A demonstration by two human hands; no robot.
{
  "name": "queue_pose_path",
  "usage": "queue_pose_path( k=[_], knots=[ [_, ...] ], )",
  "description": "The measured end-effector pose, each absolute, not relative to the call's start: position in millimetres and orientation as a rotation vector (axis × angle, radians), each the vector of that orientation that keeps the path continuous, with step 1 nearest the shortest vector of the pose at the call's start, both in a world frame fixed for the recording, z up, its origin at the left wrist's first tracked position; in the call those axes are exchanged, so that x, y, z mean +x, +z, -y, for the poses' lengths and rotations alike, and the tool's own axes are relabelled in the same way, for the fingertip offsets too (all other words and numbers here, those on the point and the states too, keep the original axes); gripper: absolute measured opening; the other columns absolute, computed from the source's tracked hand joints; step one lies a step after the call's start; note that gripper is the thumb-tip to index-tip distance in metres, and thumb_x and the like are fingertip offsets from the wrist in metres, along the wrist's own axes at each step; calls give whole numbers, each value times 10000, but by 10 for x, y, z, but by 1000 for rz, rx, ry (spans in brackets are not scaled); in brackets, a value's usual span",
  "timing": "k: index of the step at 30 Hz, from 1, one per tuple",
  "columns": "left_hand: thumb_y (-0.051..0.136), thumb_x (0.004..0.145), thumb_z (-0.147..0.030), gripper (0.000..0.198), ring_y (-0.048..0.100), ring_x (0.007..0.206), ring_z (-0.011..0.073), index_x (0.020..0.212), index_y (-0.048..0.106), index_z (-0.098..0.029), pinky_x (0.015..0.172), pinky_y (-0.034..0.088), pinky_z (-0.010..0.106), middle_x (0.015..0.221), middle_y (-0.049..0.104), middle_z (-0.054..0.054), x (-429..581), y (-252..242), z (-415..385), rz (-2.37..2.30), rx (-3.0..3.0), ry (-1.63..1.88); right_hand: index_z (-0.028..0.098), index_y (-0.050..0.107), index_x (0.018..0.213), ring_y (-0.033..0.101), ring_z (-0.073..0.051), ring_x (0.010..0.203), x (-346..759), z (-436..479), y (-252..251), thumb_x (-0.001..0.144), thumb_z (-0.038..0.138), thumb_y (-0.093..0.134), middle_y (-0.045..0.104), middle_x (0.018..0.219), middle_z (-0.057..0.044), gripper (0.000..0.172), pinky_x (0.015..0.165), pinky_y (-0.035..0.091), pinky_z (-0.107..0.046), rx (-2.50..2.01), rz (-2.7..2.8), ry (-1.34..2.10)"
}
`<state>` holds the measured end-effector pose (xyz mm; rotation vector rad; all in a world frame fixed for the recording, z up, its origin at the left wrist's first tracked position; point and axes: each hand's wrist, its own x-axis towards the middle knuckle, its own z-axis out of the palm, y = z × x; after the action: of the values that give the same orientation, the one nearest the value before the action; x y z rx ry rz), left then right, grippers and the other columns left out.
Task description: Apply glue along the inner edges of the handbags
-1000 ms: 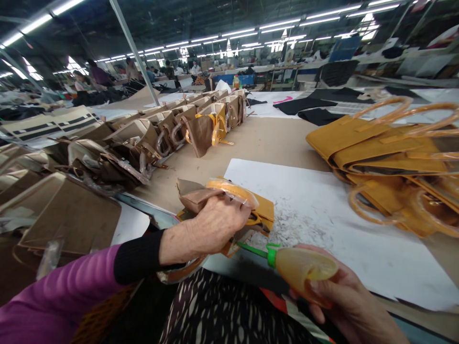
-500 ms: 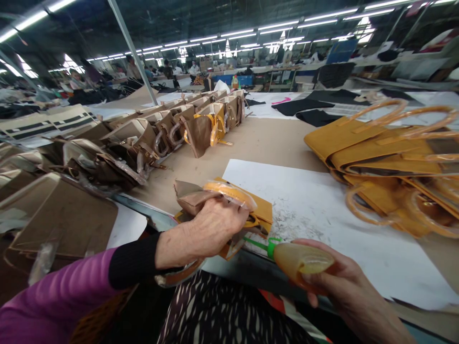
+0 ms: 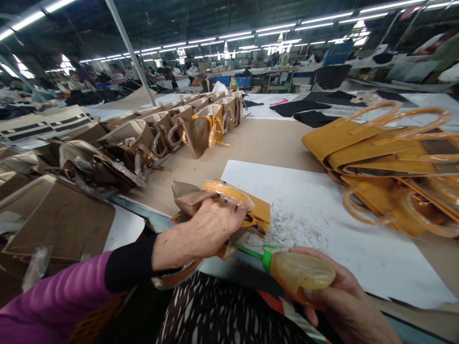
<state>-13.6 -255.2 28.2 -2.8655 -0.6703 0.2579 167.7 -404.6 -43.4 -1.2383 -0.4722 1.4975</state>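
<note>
Near the table's front edge, my left hand (image 3: 215, 227) is closed on a yellow bag (image 3: 260, 210) with a brown lining piece. The bag's plastic-wrapped handle (image 3: 229, 192) arches above my knuckles. On the right, my right hand (image 3: 337, 289) is wrapped round a squeeze bottle (image 3: 299, 272) of yellowish content. Its green nozzle (image 3: 250, 251) points left, with the tip at the bag's lower edge below my left hand; whether it touches cannot be made out.
Rows of brown bags (image 3: 125, 134) stand at the left, one yellow bag (image 3: 215, 119) among them. Yellow bags (image 3: 390, 157) are piled at the right. White paper (image 3: 322, 215) covers part of the table. A metal pole (image 3: 131, 52) rises behind the brown bags.
The bottle and my right hand have shifted slightly left and down, and the nozzle tip is closer to the bag's underside. My left hand keeps its hold on the bag.
</note>
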Motion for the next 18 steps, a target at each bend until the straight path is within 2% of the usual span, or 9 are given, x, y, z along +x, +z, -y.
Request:
queue_pose_path(
  k=[3, 6, 9, 12, 18],
  knots=[
    [432, 835, -51, 342, 631, 936, 257, 1152, 551, -97, 805, 509, 401, 1112, 652, 124, -126, 307, 2562, 683, -2875, 283, 193, 654, 943, 557, -168, 428, 1678, 4058, -478, 535, 212, 706, 685, 638, -42, 413, 373, 371, -224, -1271, 489, 1454],
    [420, 851, -58, 322, 640, 873, 250, 1137, 560, -104, 761, 515, 394, 1074, 667, 119, -137, 288, 2562, 709, -2874, 308, 186, 669, 954, 513, -134, 391, 1734, 4052, -562, 555, 190, 708, 697, 690, -32, 400, 402, 407, -244, -1334, 509, 1367],
    [434, 868, -99, 272, 635, 844, 231, 1099, 576, -124, 761, 504, 367, 1052, 673, 114, -148, 263, 2560, 685, -2891, 208, 181, 685, 949, 532, -146, 455, 1812, 4031, -636, 573, 187, 709, 699, 736, -34, 377, 410, 419, -242, -1356, 536, 1316],
    [435, 873, -108, 256, 625, 861, 223, 1080, 584, -124, 768, 491, 343, 1056, 671, 119, -145, 256, 2562, 723, -2861, 253, 176, 686, 980, 566, -176, 540, 1871, 4009, -682, 609, 201, 715, 699, 766, -43, 373, 417, 427, -241, -1339, 569, 1305],
    [451, 858, -122, 270, 616, 852, 234, 1105, 561, -123, 757, 490, 371, 1057, 654, 120, -185, 220, 2558, 682, -2866, 202, 174, 644, 1050, 527, -129, 470, 1970, 3964, -761, 715, 222, 696, 699, 831, -34, 343, 499, 434, -272, -1339, 671, 1304]
  ],
)
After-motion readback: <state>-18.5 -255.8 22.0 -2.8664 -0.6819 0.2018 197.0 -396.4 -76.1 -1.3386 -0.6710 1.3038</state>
